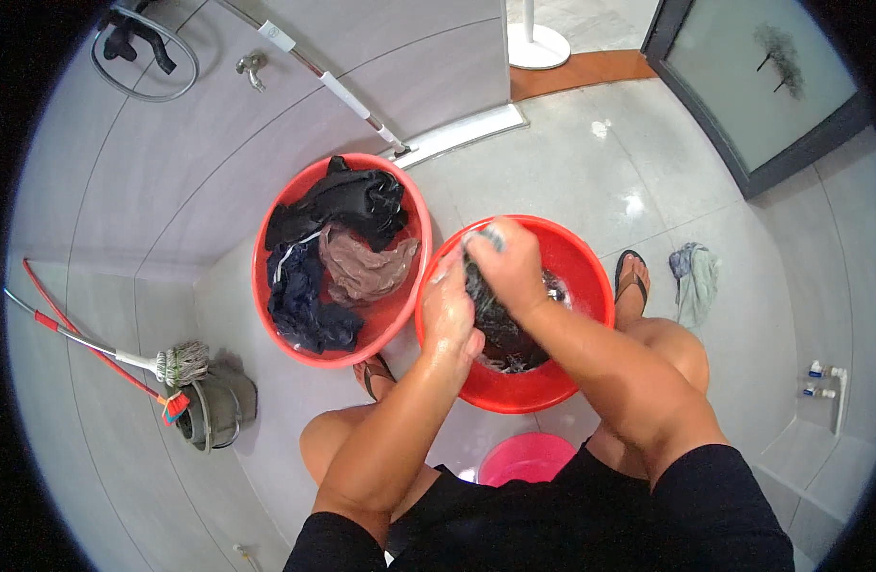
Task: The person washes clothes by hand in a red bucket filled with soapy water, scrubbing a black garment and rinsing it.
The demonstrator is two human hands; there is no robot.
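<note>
Both hands are over a red plastic basin point(591, 279), which holds dark wet fabric point(498, 332) and some suds. My left hand point(448, 304), wet and soapy, grips part of the dark cloth at the basin's left side. Close beside it, my right hand point(508, 264) is closed on the same cloth, slightly blurred, with a patch of foam or pale cloth at its fingers. To the left, touching or nearly touching, stands a larger red tub point(266, 325) with a black garment point(345, 204), a navy garment point(305, 300) and a brownish cloth point(366, 268) in it.
A pink basin point(527, 457) sits between my legs. Left are a grey bucket point(237, 404), a string mop point(184, 363) and a red-handled brush point(174, 406). A pole point(345, 93) leans by the wall tap point(252, 68). A pale wet cloth point(697, 286) lies right of my foot.
</note>
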